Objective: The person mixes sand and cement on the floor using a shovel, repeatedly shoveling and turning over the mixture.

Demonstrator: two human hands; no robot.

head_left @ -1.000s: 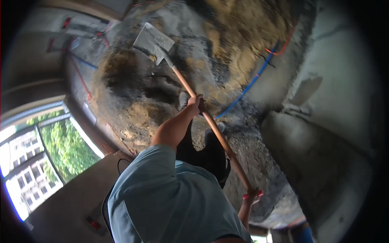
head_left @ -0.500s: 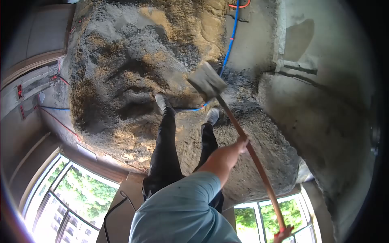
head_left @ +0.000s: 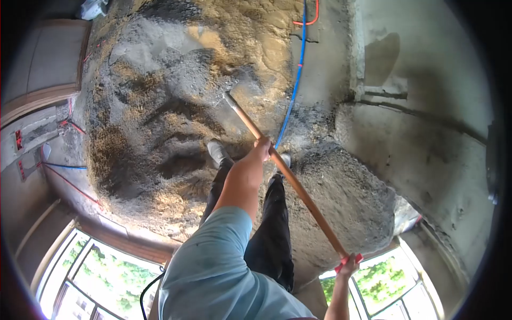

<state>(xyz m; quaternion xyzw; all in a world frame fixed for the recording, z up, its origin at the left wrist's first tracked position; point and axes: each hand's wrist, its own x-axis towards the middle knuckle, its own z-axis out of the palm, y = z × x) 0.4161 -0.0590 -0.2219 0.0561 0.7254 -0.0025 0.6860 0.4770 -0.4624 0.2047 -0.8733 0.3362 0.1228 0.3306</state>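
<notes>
A long-handled shovel slants across my front, its wooden shaft running from lower right to upper left. My left hand wraps round the shaft below the metal socket. At the other end, my right hand grips the handle by its red end piece. The socket tip is over the loose soil beyond my feet; the blade cannot be made out clearly, and I cannot tell whether it is in the soil. My left shoe stands on the soil, while the shaft partly covers my right shoe.
A blue pipe runs over the ground ahead, near a red pipe. Rough concrete wall rises on the right. Red and blue lines come out at the left wall. Windows are behind me. A pale bag lies far left.
The shovel's head has swung left, and its broad blade face no longer shows. My left hand has moved up and left with the shaft; my right hand has risen and shifted left.
</notes>
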